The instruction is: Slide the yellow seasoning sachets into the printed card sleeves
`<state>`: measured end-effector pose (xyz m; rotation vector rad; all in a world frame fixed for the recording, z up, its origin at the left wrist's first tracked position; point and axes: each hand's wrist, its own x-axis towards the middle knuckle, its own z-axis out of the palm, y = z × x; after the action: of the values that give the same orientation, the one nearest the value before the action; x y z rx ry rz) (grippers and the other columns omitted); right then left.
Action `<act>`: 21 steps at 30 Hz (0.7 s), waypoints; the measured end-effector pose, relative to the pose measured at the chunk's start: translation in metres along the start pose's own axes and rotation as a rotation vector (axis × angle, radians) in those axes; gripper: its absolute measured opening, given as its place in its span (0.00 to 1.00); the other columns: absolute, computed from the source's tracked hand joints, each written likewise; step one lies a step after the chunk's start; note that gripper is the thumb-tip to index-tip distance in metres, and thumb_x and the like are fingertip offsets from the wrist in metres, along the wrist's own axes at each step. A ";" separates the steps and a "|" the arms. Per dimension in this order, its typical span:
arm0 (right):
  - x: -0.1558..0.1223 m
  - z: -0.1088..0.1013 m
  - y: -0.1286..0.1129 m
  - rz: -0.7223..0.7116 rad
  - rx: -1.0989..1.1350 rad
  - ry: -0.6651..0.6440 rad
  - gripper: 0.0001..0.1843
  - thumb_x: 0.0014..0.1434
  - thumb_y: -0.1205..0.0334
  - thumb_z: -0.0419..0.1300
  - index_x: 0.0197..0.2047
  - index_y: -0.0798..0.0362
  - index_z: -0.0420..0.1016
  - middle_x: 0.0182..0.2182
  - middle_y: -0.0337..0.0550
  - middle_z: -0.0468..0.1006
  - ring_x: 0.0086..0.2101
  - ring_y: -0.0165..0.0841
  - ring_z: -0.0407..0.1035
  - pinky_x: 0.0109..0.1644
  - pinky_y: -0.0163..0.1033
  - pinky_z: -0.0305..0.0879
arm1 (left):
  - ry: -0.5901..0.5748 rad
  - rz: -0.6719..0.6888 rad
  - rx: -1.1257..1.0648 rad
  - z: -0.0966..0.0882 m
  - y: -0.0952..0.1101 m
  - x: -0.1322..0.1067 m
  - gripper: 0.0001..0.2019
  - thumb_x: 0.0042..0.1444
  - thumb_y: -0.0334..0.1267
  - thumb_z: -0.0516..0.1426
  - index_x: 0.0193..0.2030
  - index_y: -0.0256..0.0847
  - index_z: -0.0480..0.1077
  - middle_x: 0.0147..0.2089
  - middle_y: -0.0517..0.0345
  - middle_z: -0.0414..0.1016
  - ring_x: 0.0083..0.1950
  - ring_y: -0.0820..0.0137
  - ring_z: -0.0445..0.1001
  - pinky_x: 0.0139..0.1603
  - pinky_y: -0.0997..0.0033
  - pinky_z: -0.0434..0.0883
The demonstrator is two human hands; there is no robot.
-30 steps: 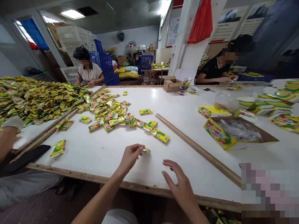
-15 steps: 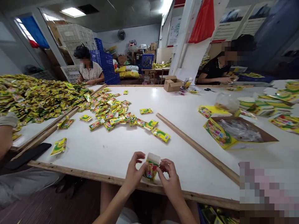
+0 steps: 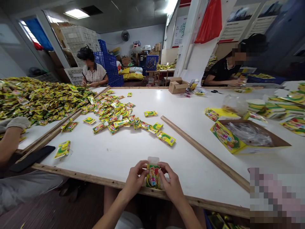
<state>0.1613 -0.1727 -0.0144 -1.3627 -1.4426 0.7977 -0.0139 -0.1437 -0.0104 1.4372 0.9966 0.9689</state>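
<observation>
Both my hands hold one small colourful packet (image 3: 152, 174) upright over the near edge of the white table (image 3: 124, 149). My left hand (image 3: 134, 178) pinches its left side and my right hand (image 3: 170, 181) pinches its right side, fingers curled on it. The packet has a clear top strip and a yellow, green and red print. A spread of similar yellow-green packets (image 3: 114, 114) lies further out on the table, the closest one (image 3: 166, 138) a little beyond my hands.
A wooden strip (image 3: 202, 151) runs diagonally across the table. An open cardboard box (image 3: 250, 136) with plastic inside sits at the right. A big heap of packets (image 3: 35, 98) fills the left table, where a gloved hand (image 3: 16, 122) rests. Two other people sit at the far side.
My left hand brought a packet in from the table, my right hand joined it, and the packet now stands upright between both hands, closer to the edge.
</observation>
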 end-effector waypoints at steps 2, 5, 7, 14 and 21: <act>0.004 -0.001 -0.001 -0.005 -0.011 -0.025 0.12 0.61 0.56 0.53 0.43 0.51 0.72 0.37 0.45 0.77 0.35 0.37 0.71 0.39 0.39 0.69 | 0.002 0.002 0.026 0.000 0.001 0.001 0.14 0.57 0.44 0.57 0.48 0.42 0.71 0.40 0.54 0.78 0.36 0.66 0.77 0.38 0.71 0.72; 0.010 0.000 -0.001 0.014 0.035 -0.022 0.11 0.62 0.55 0.54 0.39 0.51 0.73 0.35 0.44 0.77 0.36 0.37 0.71 0.38 0.38 0.69 | 0.011 0.028 0.016 0.002 0.004 0.006 0.12 0.57 0.43 0.58 0.45 0.41 0.72 0.42 0.53 0.78 0.41 0.64 0.77 0.43 0.68 0.73; 0.012 0.002 0.000 0.005 0.071 0.014 0.11 0.61 0.54 0.55 0.37 0.52 0.73 0.35 0.44 0.77 0.37 0.37 0.72 0.41 0.39 0.69 | 0.027 0.069 -0.025 0.004 0.005 0.009 0.10 0.56 0.42 0.58 0.42 0.40 0.72 0.47 0.50 0.77 0.48 0.62 0.75 0.50 0.65 0.72; 0.010 0.006 0.001 -0.054 0.056 0.051 0.12 0.62 0.55 0.56 0.44 0.52 0.74 0.41 0.47 0.77 0.41 0.37 0.72 0.46 0.41 0.69 | 0.061 0.135 -0.054 0.008 0.005 0.009 0.09 0.58 0.39 0.57 0.44 0.41 0.69 0.45 0.51 0.76 0.48 0.64 0.75 0.52 0.62 0.70; 0.010 0.003 -0.009 -0.085 0.025 0.065 0.12 0.62 0.53 0.56 0.38 0.52 0.76 0.38 0.47 0.78 0.40 0.38 0.71 0.44 0.42 0.69 | 0.137 0.106 0.044 0.011 0.006 0.012 0.09 0.58 0.43 0.57 0.38 0.40 0.74 0.39 0.52 0.78 0.42 0.63 0.75 0.45 0.66 0.71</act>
<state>0.1561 -0.1636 -0.0050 -1.2885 -1.4255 0.7080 0.0008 -0.1366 -0.0050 1.4878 1.0552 1.1423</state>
